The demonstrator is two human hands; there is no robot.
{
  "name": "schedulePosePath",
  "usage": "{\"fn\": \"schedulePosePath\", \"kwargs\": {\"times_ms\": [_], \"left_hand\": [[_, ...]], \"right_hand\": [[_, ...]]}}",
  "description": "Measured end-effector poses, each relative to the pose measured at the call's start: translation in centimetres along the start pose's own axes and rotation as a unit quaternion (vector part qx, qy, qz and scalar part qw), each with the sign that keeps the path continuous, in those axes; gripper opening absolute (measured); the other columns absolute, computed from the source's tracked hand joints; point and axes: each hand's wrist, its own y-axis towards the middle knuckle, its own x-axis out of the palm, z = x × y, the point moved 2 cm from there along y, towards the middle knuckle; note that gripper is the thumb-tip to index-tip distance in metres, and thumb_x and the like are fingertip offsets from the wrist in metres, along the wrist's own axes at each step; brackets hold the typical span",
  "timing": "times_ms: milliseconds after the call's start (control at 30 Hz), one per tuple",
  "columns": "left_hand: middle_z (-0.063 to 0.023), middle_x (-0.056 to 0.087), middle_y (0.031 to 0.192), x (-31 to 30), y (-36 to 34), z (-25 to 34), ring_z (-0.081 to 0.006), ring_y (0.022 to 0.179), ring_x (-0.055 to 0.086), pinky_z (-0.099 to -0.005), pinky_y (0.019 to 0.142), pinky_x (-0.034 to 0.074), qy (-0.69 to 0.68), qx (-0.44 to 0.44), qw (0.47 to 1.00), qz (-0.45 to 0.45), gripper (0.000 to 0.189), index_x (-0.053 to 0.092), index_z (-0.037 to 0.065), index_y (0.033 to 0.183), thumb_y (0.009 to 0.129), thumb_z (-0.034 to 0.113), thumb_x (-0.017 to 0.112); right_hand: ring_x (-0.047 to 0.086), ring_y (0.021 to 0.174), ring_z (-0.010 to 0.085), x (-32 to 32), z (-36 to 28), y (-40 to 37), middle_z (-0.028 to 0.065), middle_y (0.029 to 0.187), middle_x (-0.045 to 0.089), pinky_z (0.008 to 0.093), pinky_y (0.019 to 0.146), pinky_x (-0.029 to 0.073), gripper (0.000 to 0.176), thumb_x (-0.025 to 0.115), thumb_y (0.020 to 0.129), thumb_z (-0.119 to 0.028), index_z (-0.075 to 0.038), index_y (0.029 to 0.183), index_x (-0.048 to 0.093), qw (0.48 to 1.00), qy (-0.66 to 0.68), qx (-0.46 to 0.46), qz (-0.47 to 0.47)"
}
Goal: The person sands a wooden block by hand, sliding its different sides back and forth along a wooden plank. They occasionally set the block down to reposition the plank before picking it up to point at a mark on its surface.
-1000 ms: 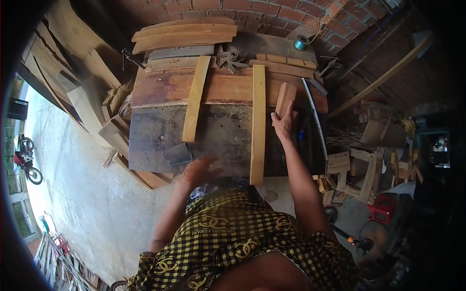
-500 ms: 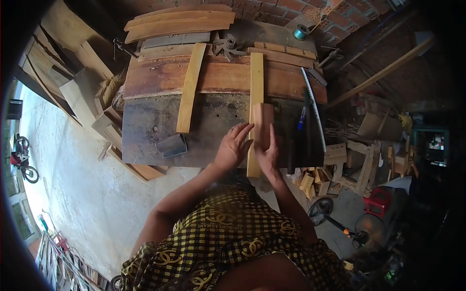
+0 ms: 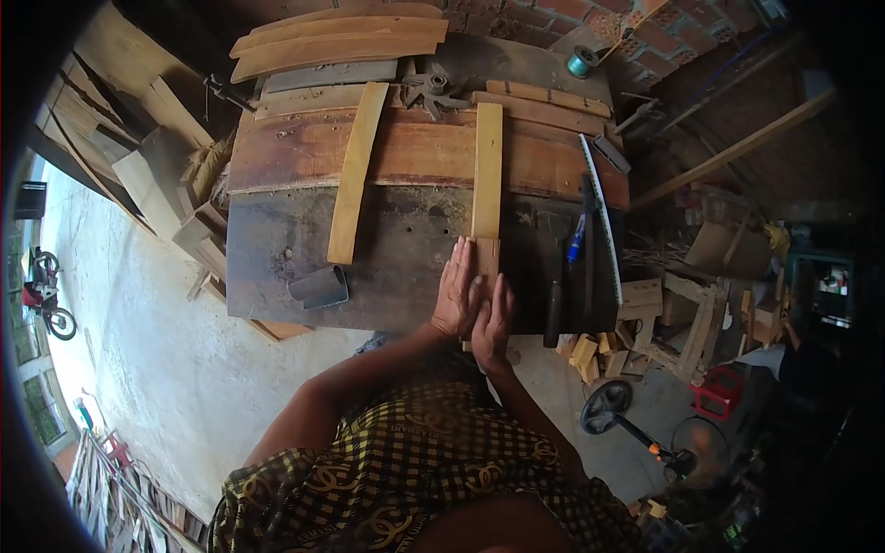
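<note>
A short reddish wooden block (image 3: 487, 257) lies lengthwise over the near part of a yellowish wooden strip (image 3: 489, 170). Along the block's left side, my left hand (image 3: 452, 293) has its fingers stretched forward, gripping the block together with the other hand. My right hand (image 3: 492, 323) holds the block's right side near the table's front edge, fingers pointing forward. The hands touch or nearly touch at the thumbs. Most of the block's near end and the strip beneath are hidden by them. A second yellowish strip (image 3: 358, 175), slightly curved, lies to the left.
Right of my hands are a dark-handled tool (image 3: 553, 300), a blue marker (image 3: 577, 238) and a steel ruler (image 3: 602, 221). A dark curved metal piece (image 3: 319, 288) is at front left. Reddish boards (image 3: 295, 152) and a spool (image 3: 582, 62) are farther back.
The block has come toward me, from beside the strip to on top of it. Both hands moved nearer the front edge and closer together. The view shifted slightly.
</note>
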Motion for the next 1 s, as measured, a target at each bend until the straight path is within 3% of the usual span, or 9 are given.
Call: {"fn": "schedulePosePath", "kwargs": {"times_ms": [167, 333, 500, 600, 633, 800, 867, 1000], "left_hand": [[-0.0214, 0.016, 0.161, 1.1, 4.1, -0.9, -0.0338, 0.151, 0.012, -0.0515, 0.119, 0.006, 0.035, -0.044, 0.998, -0.012, 0.066, 0.014, 0.002, 0.156, 0.100, 0.026, 0.040], [-0.0153, 0.020, 0.161, 1.3, 12.1, -1.8, -0.0329, 0.150, 0.014, -0.0539, 0.119, 0.004, 0.059, -0.035, 0.997, 0.025, 0.067, 0.017, 0.007, 0.156, 0.099, 0.026, 0.045], [-0.0148, 0.020, 0.161, 1.5, 13.3, -2.3, -0.0343, 0.151, 0.011, -0.0545, 0.118, 0.001, 0.057, -0.034, 0.997, 0.031, 0.066, 0.015, 0.007, 0.156, 0.099, 0.026, 0.042], [-0.0147, 0.021, 0.161, 1.5, 13.4, -2.1, -0.0335, 0.151, 0.013, -0.0546, 0.118, 0.001, 0.058, -0.041, 0.997, 0.032, 0.065, 0.016, 0.008, 0.156, 0.099, 0.027, 0.042], [-0.0112, 0.023, 0.161, 1.4, 13.4, -2.0, -0.0318, 0.150, 0.015, -0.0536, 0.119, 0.003, 0.054, -0.047, 0.996, 0.049, 0.064, 0.018, 0.012, 0.157, 0.100, 0.030, 0.042], [-0.0106, 0.025, 0.161, 1.0, 13.3, -2.6, -0.0323, 0.150, 0.017, -0.0543, 0.119, 0.007, 0.046, -0.057, 0.997, 0.032, 0.060, 0.021, 0.016, 0.156, 0.102, 0.033, 0.039], [-0.0102, 0.028, 0.160, 0.9, 12.9, -2.6, -0.0325, 0.150, 0.017, -0.0545, 0.118, 0.010, 0.014, -0.091, 0.996, 0.017, 0.057, 0.024, 0.017, 0.155, 0.102, 0.033, 0.038], [-0.0087, 0.032, 0.158, 2.3, 10.7, -2.8, -0.0330, 0.148, 0.021, -0.0547, 0.118, 0.013, -0.032, -0.067, 0.997, 0.022, 0.054, 0.029, 0.016, 0.153, 0.102, 0.032, 0.038]], "right_hand": [[0.044, 0.130, 0.0394, 0.4, -0.2, 4.8, 0.0243, 0.141, 0.044, 0.0449, 0.108, 0.035, 0.051, 0.044, 0.100, -0.013, -0.001, 0.149, 0.034, 0.999, -0.032, -0.003, 0.008], [0.043, 0.131, 0.0385, 1.8, 0.5, 12.7, 0.0233, 0.142, 0.043, 0.0437, 0.109, 0.035, 0.049, 0.039, 0.102, -0.013, -0.003, 0.150, 0.033, 0.999, -0.009, -0.016, 0.027], [0.044, 0.130, 0.0376, 1.9, 0.8, 14.4, 0.0220, 0.141, 0.045, 0.0438, 0.109, 0.036, 0.048, 0.040, 0.102, -0.014, -0.004, 0.149, 0.036, 0.999, 0.005, -0.040, 0.032], [0.046, 0.128, 0.0369, 2.2, 0.6, 14.7, 0.0208, 0.139, 0.048, 0.0440, 0.108, 0.036, 0.047, 0.044, 0.101, -0.014, -0.004, 0.147, 0.040, 0.996, 0.031, -0.073, 0.050], [0.046, 0.127, 0.0371, 2.3, 0.7, 14.9, 0.0211, 0.138, 0.048, 0.0442, 0.108, 0.036, 0.047, 0.046, 0.100, -0.014, -0.003, 0.146, 0.040, 0.995, 0.020, -0.079, 0.054], [0.048, 0.124, 0.0379, 2.1, 1.1, 14.8, 0.0225, 0.135, 0.050, 0.0449, 0.106, 0.038, 0.051, 0.052, 0.098, -0.016, -0.002, 0.145, 0.040, 0.992, -0.040, -0.108, 0.056], [0.048, 0.123, 0.0383, 2.3, 1.7, 15.3, 0.0230, 0.133, 0.050, 0.0452, 0.105, 0.039, 0.052, 0.053, 0.098, -0.017, -0.002, 0.146, 0.039, 0.993, -0.007, -0.106, 0.052], [0.048, 0.117, 0.0389, 2.3, 2.4, 13.2, 0.0240, 0.124, 0.049, 0.0461, 0.101, 0.040, 0.055, 0.056, 0.097, -0.020, -0.003, 0.146, 0.039, 0.991, 0.062, -0.097, 0.070]]}}
